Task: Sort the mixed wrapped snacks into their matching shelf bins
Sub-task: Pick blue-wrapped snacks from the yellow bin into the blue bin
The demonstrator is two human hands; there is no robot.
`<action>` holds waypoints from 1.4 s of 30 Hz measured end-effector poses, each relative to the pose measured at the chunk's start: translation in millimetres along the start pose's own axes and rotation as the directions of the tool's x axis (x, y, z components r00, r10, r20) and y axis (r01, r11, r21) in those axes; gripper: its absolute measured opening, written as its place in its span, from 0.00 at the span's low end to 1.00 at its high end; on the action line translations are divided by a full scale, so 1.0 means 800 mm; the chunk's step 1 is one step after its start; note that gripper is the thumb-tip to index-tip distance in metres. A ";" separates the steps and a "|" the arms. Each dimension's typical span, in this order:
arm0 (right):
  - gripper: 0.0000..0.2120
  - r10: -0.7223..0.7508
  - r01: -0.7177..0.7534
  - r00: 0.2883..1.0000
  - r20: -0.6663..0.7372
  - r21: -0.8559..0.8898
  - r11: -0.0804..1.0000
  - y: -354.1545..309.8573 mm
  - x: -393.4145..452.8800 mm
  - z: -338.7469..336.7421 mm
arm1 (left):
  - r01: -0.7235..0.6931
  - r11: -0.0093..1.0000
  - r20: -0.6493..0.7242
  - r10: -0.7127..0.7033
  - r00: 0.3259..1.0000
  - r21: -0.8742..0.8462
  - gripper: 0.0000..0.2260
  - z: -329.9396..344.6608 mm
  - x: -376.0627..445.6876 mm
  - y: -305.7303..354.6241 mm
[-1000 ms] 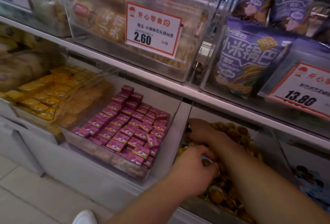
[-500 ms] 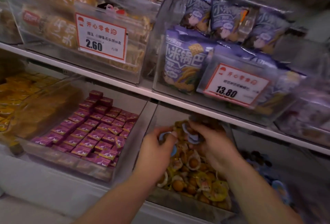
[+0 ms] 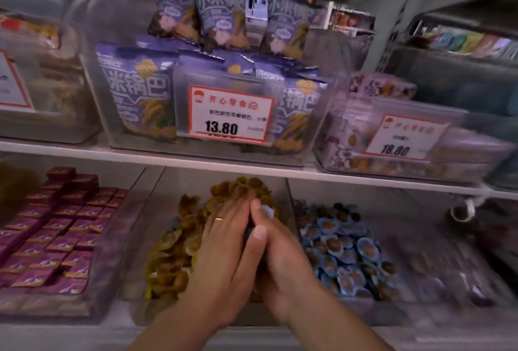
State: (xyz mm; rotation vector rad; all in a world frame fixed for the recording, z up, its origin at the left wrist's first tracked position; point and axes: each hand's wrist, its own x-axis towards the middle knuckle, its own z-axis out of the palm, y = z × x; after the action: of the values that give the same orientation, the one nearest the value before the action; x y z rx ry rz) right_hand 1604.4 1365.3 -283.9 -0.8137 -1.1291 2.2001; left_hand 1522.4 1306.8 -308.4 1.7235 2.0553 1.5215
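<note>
Left hand (image 3: 224, 241) flat, right hand (image 3: 276, 252) curled round blue-wrapped snack (image 3: 267, 212) over yellow-snack bin (image 3: 157, 241); risk: loose clasp drops it back, missorted.

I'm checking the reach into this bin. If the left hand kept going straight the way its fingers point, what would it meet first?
Probably the heaped yellow-wrapped snacks at the back of the middle bin: the left hand points up and away over them. Depth is unclear, so it might pass above the heap.

left hand (image 3: 224, 241): fingers extended, palm down | right hand (image 3: 276, 261): pressed against left, cupped
</note>
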 end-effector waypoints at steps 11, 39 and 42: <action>0.04 -0.407 0.306 0.895 -0.181 -0.414 0.857 -0.096 0.027 -0.110 | 0.125 0.989 -0.049 -0.130 0.990 -0.084 0.09 0.008 0.015 -0.047; 0.18 0.188 0.442 0.897 0.401 -0.836 -0.324 0.064 0.199 0.097 | 0.203 0.885 -0.080 -0.187 0.979 0.419 0.17 -0.167 -0.044 -0.111; 0.18 0.353 0.479 0.861 0.367 -0.819 -0.316 0.072 0.221 0.100 | 0.182 0.902 -0.060 -0.172 0.983 0.392 0.17 -0.168 -0.042 -0.111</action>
State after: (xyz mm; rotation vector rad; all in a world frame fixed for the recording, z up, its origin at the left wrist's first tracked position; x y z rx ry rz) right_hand 1417.2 1415.7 -342.2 -0.4874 -3.3926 0.5306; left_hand 1392.3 1206.4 -318.3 1.5697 2.5946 1.1355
